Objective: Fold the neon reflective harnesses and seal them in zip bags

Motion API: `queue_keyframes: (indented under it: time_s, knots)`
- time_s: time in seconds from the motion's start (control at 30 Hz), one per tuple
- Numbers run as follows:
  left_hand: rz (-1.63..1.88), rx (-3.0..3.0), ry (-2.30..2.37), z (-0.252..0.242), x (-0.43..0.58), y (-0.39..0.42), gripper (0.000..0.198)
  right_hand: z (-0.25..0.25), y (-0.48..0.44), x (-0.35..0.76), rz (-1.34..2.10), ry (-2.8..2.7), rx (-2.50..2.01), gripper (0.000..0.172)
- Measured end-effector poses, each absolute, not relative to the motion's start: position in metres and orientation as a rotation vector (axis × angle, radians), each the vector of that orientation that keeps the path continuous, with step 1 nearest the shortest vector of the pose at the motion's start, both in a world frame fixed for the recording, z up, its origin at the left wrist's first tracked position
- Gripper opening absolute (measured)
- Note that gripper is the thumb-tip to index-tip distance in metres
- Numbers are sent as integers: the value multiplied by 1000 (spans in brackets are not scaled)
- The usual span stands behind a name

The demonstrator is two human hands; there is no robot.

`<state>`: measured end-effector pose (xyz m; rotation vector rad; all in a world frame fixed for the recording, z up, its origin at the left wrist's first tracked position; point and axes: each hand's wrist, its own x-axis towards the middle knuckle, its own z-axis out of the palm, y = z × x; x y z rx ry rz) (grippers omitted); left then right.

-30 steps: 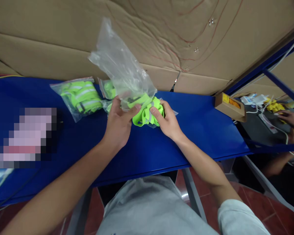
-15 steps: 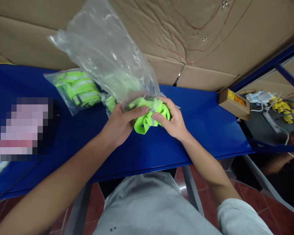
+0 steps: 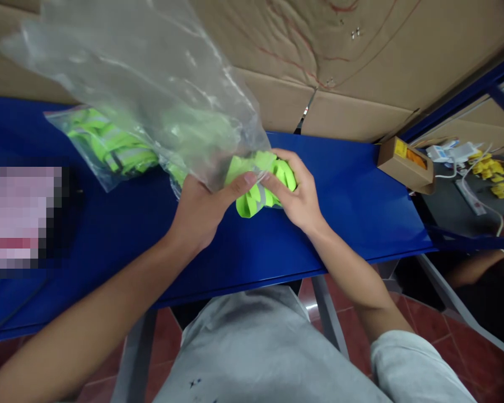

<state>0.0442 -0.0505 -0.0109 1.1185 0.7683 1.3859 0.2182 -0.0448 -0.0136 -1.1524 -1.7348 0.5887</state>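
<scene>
Both my hands grip a bunched neon-yellow reflective strap (image 3: 252, 202) with grey stripes, above the blue table. My left hand (image 3: 201, 210) is closed on its left side, thumb on top, with the fingers hidden behind the clear plastic bag (image 3: 151, 73). My right hand (image 3: 300, 193) wraps round its right side, the thumb pressed close to the left thumb. The large bag rises up and to the left from between the hands, with more neon-yellow material showing through it. Left of my hands lies a packed bag of neon-yellow reflective straps (image 3: 109, 140).
The blue table (image 3: 353, 218) runs across in front of a cardboard-covered wall (image 3: 361, 101). A small cardboard box (image 3: 405, 165) stands at its right end. Beyond a blue frame are yellow pieces (image 3: 491, 170) and another person's arm (image 3: 483, 268). A blurred-out object (image 3: 21, 212) lies at left.
The plastic bag has swung left and nearer the camera. The neon-yellow bundle has risen slightly, and my thumbs have come closer together on it.
</scene>
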Motion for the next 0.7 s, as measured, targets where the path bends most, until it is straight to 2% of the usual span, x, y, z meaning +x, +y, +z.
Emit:
queue_keyframes:
  time_s: [0.1,0.27,0.5,0.7]
  knots:
    - [1364,1115,755,-9,45,-52,43,-16,-43,219,614,-1684,-1155,41]
    - [1372,1289,850,-13,41,-47,40,-13,-47,215,570,-1679,-1113,41]
    - [1087,1012,683,-25,43,-42,45,-23,-37,218,762,-1574,-1096,46]
    - [1087,1020,660,-29,55,-51,41,-30,-33,217,805,-1462,-1131,50]
